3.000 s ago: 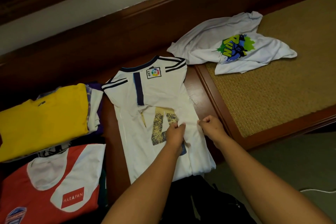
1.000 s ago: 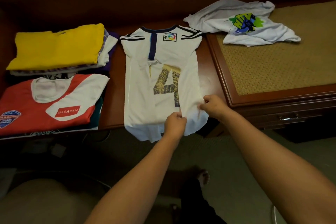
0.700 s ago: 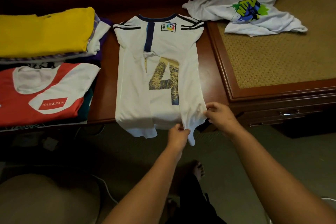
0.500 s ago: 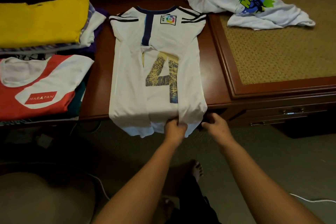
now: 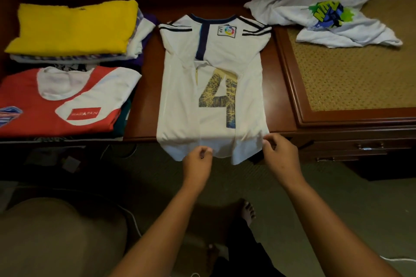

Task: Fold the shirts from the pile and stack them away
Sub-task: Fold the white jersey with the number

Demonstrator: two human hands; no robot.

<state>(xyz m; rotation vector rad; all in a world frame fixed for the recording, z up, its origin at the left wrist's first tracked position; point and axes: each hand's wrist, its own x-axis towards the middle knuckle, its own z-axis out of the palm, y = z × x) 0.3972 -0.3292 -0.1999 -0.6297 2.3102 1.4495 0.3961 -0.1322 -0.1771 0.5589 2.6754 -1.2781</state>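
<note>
1. Head view, progress: folded shirts already sit in two stacks left of the white jersey [image 5: 211,87]. The stack topped by a yellow shirt [image 5: 72,27] lies at the far left, and the one topped by a red and white shirt [image 5: 63,101] lies nearer you.

2. One crumpled white shirt with a green and blue print [image 5: 326,13] waits to the right of the jersey and further back, on the woven panel [image 5: 351,74]. That looks like all that remains of the pile, so you seem close to the end.

3. The jersey itself is mid-fold: both sides are turned in, making a narrow strip on the table [image 5: 144,105]. I judge the crosswise fold, hem to collar, is still to do, then stacking.

4. Its long axis runs straight away from you. The navy collar points to the far edge, and the hem hangs over the near edge toward you.

5. Your left hand [image 5: 198,164] sits at the middle of the hem with fingers curled. It appears to pinch the cloth, though the contact is small and hard to confirm.

6. Your right hand [image 5: 279,155] is at the jersey's right hem corner, thumb and fingers bent around the edge, seemingly nipping it.
</note>
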